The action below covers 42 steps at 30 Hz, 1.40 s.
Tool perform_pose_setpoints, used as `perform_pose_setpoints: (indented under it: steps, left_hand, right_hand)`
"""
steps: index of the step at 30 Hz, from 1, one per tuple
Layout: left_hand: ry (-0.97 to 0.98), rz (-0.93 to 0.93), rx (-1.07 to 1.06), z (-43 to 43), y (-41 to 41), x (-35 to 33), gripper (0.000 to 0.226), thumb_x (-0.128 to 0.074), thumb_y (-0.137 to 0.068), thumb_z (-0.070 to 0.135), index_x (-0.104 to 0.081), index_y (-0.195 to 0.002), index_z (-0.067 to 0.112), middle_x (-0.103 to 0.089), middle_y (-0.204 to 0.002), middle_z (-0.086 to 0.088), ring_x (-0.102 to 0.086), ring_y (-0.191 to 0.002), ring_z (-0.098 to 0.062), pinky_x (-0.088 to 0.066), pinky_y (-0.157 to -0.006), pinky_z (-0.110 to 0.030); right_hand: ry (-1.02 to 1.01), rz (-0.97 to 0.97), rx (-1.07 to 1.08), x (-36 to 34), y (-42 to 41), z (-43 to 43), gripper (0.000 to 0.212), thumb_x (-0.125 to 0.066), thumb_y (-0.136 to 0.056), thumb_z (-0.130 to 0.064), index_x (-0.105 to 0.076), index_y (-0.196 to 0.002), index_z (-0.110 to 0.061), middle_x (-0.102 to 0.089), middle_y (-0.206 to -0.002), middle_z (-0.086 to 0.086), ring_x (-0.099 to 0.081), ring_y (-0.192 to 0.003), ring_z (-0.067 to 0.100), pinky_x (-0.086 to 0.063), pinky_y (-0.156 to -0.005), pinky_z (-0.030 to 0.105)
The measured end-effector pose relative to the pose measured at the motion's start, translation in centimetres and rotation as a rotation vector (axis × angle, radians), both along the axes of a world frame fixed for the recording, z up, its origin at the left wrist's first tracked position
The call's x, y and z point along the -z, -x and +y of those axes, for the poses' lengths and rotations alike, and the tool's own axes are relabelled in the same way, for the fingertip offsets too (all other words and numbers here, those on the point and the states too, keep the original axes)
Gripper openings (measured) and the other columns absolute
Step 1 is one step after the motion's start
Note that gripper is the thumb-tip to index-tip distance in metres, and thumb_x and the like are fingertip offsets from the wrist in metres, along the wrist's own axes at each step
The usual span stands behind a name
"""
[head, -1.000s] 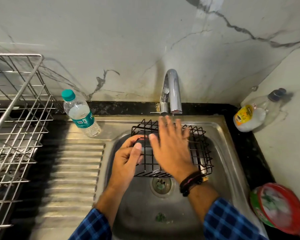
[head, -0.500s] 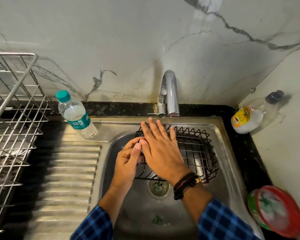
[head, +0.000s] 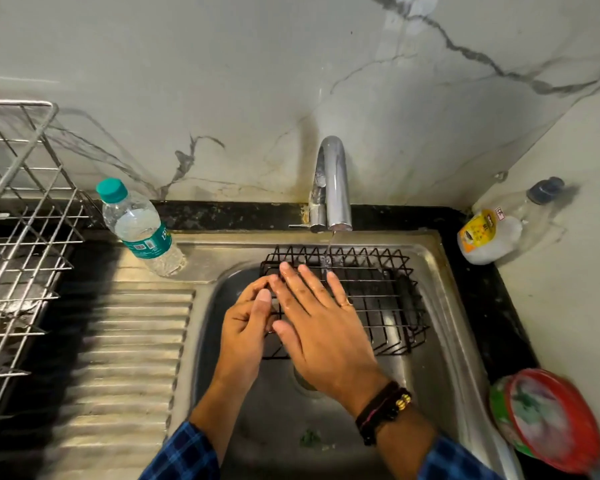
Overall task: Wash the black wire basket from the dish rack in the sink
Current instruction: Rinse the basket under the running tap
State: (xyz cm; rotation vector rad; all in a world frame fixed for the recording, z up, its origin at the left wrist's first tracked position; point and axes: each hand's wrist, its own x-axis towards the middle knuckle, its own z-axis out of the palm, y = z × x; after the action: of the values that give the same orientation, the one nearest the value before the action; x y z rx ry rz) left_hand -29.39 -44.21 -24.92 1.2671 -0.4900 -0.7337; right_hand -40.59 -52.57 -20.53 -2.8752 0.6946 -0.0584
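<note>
Right hand (head: 321, 327) slid left over black wire basket (head: 378, 299)

black wire basket (head: 378, 292) in a steel-grey sink (head: 444, 306), teal cap & label on clear bottle (head: 141, 226), blue-checked sleeves (head: 184, 455), white wall w/ grey marble veins (head: 222, 81), red-rimmed tub (head: 551, 417).

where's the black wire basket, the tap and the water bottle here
black wire basket (head: 378, 292), head view, on the bare wire grid right of the hands
tap (head: 336, 181), head view, on the chrome spout's curved neck
water bottle (head: 137, 226), head view, on the clear body above the green label
</note>
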Motion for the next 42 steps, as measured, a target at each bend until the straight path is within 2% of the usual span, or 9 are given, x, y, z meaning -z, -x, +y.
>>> perform_pose_setpoints:
  steps: [7, 14, 20, 24, 30, 36, 38, 40, 42]
  left_hand:
    - [0.04, 0.025, -0.031, 0.8, -1.4, -0.6, 0.031, -0.052, -0.1, 0.039, -0.078, -0.107, 0.024, -0.064, -0.109, -0.004, -0.036, -0.057, -0.005, -0.037, -0.056, -0.014]
    - [0.047, 0.032, -0.013, -2.0, -0.9, -1.2, 0.032, -0.048, -0.103, 0.033, -0.075, -0.116, 0.021, -0.06, -0.093, -0.017, -0.05, -0.071, -0.018, -0.048, -0.071, -0.027]
    - [0.092, -0.042, 0.004, -2.6, -2.7, -1.9, 0.039, -0.046, -0.102, 0.042, -0.073, -0.117, 0.018, -0.054, -0.075, -0.001, -0.038, -0.06, -0.021, -0.038, -0.061, -0.026]
    - [0.028, -0.241, 0.027, -2.5, -2.2, -1.6, 0.059, -0.046, -0.102, 0.038, -0.065, -0.089, -0.017, -0.069, -0.109, -0.003, -0.047, -0.063, -0.01, -0.037, -0.057, -0.025]
    - [0.001, -0.447, -0.017, -2.0, -2.4, -1.8, 0.059, -0.049, -0.101, 0.034, -0.068, -0.07, -0.012, -0.068, -0.12, 0.007, -0.067, -0.094, -0.017, -0.051, -0.064, -0.041]
    - [0.031, -0.4, 0.01, -1.8, -1.7, -3.2, 0.054, -0.049, -0.099, 0.033, -0.072, -0.073, -0.009, -0.069, -0.113, -0.001, -0.065, -0.09, -0.005, -0.049, -0.061, -0.016]
    - [0.053, -0.454, 0.069, -2.2, -1.1, -3.6, 0.051, -0.049, -0.099, 0.029, -0.071, -0.07, -0.007, -0.068, -0.113, -0.005, -0.064, -0.08, -0.003, -0.046, -0.058, -0.015]
    - [0.069, -0.559, 0.122, -2.9, -0.5, -4.0, 0.046, -0.051, -0.1, 0.025, -0.068, -0.062, 0.007, -0.068, -0.11, -0.002, -0.062, -0.072, -0.004, -0.044, -0.06, -0.017]
    - [0.091, -0.686, 0.17, -3.7, -0.5, -4.4, 0.046, -0.055, -0.099, 0.021, -0.065, -0.055, 0.013, -0.069, -0.106, -0.002, -0.064, -0.074, -0.008, -0.049, -0.064, -0.025]
  right_hand:
    - [0.005, 0.102, 0.193, 1.1, 6.9, -4.7, 0.071, -0.005, -0.099, -0.066, -0.011, -0.16, -0.029, -0.006, -0.168, 0.0, -0.008, -0.156, 0.023, -0.006, -0.123, 0.049]
    - [0.166, -0.003, -0.135, -0.7, 1.4, -1.1, 0.085, -0.059, -0.089, -0.059, -0.02, -0.158, -0.03, -0.023, -0.165, 0.011, -0.027, -0.15, 0.031, -0.024, -0.117, 0.062]
    - [0.226, 0.043, 0.248, -1.2, 4.8, -5.3, 0.108, -0.066, -0.07, -0.077, -0.026, -0.156, -0.025, -0.027, -0.161, 0.015, -0.031, -0.147, 0.035, -0.026, -0.116, 0.064]
    - [0.081, 0.149, 0.35, -1.9, 4.8, -5.9, 0.114, -0.074, -0.052, -0.082, -0.031, -0.144, -0.032, -0.033, -0.143, 0.008, -0.039, -0.13, 0.029, -0.044, -0.105, 0.049]
    - [-0.236, 0.158, 0.299, -3.9, 5.4, -7.7, 0.131, -0.087, -0.045, -0.069, -0.012, -0.148, -0.039, -0.033, -0.148, 0.003, -0.033, -0.136, 0.025, -0.037, -0.109, 0.044]
    - [-0.371, 0.015, 0.288, -5.0, 6.3, -10.2, 0.074, -0.075, -0.05, -0.077, -0.047, -0.11, -0.044, -0.021, -0.144, -0.012, -0.013, -0.145, 0.022, -0.023, -0.118, 0.052]
    - [-0.35, -0.194, 0.317, -4.7, 6.3, -10.2, 0.054, -0.068, -0.066, -0.074, -0.049, -0.096, -0.033, -0.042, -0.138, -0.008, -0.03, -0.142, 0.022, -0.029, -0.115, 0.036]
    - [-0.286, -0.326, 0.367, -4.4, 5.6, -9.5, 0.049, -0.066, -0.078, -0.065, -0.05, -0.103, -0.026, -0.055, -0.111, -0.01, -0.052, -0.11, 0.016, -0.039, -0.087, 0.013]
    - [-0.351, -0.309, 0.383, -4.0, 4.5, -8.7, 0.055, -0.055, -0.087, -0.068, -0.052, -0.123, -0.027, -0.06, -0.118, -0.008, -0.057, -0.109, 0.012, -0.046, -0.088, 0.021]
